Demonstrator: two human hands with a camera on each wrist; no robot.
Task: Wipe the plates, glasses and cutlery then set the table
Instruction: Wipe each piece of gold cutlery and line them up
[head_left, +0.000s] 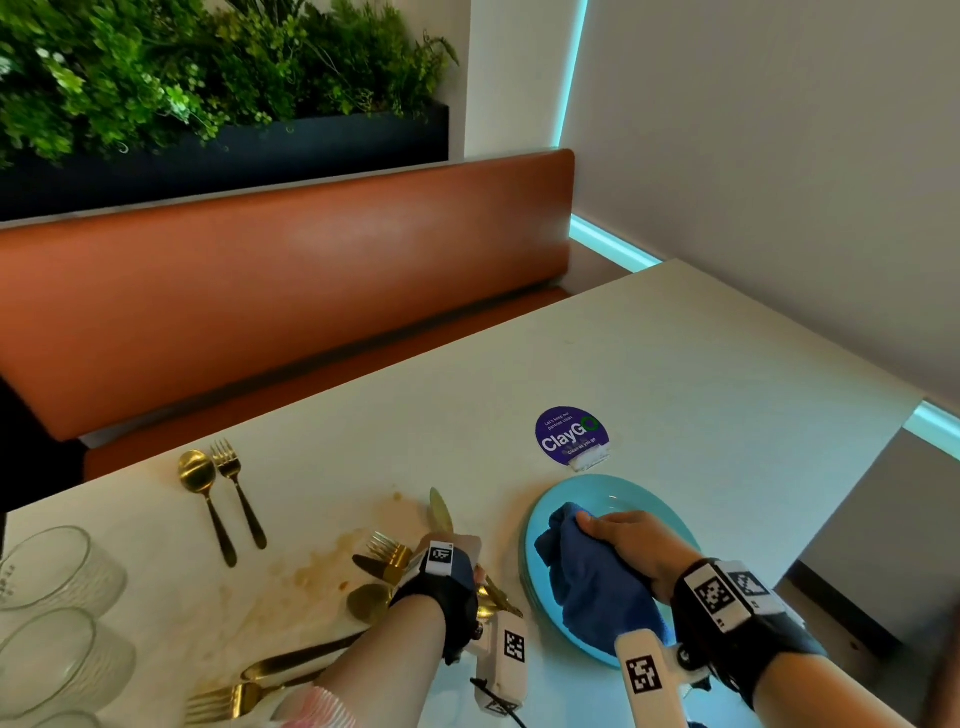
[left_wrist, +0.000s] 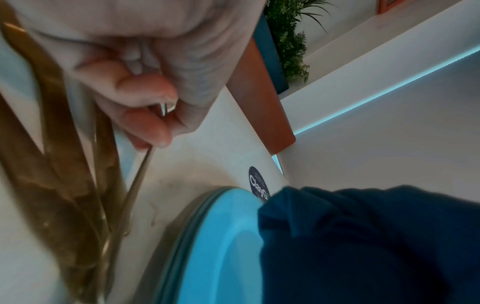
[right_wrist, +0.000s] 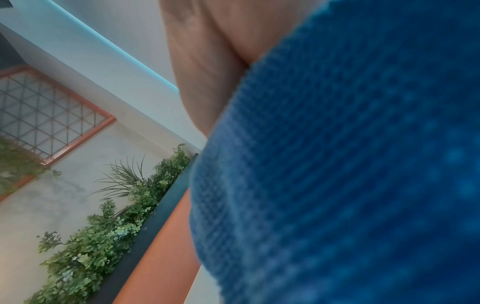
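My right hand (head_left: 621, 538) grips a bunched dark blue cloth (head_left: 587, 582) and holds it down on the top of a stack of light blue plates (head_left: 618, 493). The cloth (right_wrist: 350, 164) fills the right wrist view, below my palm (right_wrist: 207, 61). My left hand (head_left: 457, 548) is curled round a gold knife (head_left: 440, 512) whose blade points away from me. In the left wrist view my fingers (left_wrist: 153, 123) pinch its thin edge (left_wrist: 141, 174) just left of the plates (left_wrist: 221, 246) and cloth (left_wrist: 363, 246). A heap of gold cutlery (head_left: 382, 564) lies under my left hand.
A gold spoon (head_left: 198, 480) and fork (head_left: 231, 467) lie side by side at the far left. Clear glasses (head_left: 52, 566) stand at the left edge. Brown stains (head_left: 322, 564) mark the white table (head_left: 675, 374). A purple sticker (head_left: 570, 436) lies beyond the plates. An orange bench (head_left: 285, 270) runs behind.
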